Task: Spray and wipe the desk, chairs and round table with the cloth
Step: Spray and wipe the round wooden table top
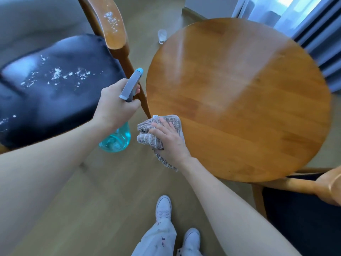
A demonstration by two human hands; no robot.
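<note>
Right hand [168,140] is pressing the cloth [158,133] flat-fingered onto the near-left edge of the round counter [239,100], whose top is looking streak-free, likely nearly finished. Left hand [118,104] is gripping the spray bottle [118,139], fingers clenched around its trigger head; little blue liquid is showing inside. The chair [55,85] beside is carrying white specks, awaiting wiping

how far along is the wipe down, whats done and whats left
Done: nothing can be confirmed; the desk is out of view. In hand: the right hand presses the cloth on the near-left edge of the round table, while the left hand grips the spray bottle. Left: the left chair has white specks on its seat and armrest.
</note>
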